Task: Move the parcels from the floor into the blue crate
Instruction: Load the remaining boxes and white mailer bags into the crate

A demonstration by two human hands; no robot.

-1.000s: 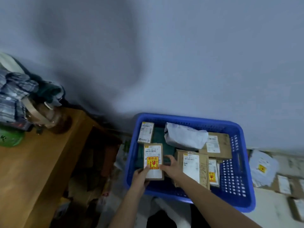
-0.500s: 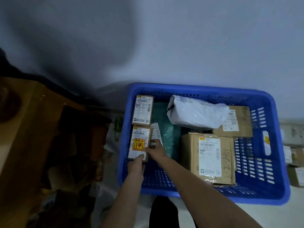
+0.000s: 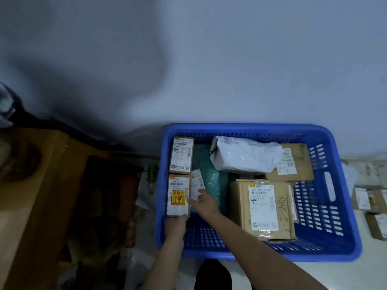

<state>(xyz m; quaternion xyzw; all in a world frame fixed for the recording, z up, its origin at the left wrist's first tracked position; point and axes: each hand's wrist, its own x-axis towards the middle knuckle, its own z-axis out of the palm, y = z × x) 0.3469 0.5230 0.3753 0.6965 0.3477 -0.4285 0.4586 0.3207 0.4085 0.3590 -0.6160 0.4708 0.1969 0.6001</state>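
1. So, the small box w/ the yellow fragile sticker (image 3: 178,195) is being set down in the front-left corner of the blue crate (image 3: 247,128), just in front of another small labelled box (image 3: 181,154). It's held at the near end by the left hand (image 3: 175,223), fingers curled on its edge; the right hand (image 3: 206,203) is pressed against its right side, but whether it's gripped or only steadied can't be told.
2. Risk #1: if it's let go while not flat, it could tip toward the teal bag (image 3: 211,181) and the loose paper slip (image 3: 197,184) could get pinned underneath.
3. Risk #2: fragile mark, so a drop onto the hard crate floor could be bad for the contents, prob.
4. Further out: big taped carton (image 3: 265,208), white poly bag (image 3: 243,154) and a flat brown box (image 3: 295,164) are stacked loosely; room could get tight, since more parcels (image 3: 368,198) are left on the floor to the right.
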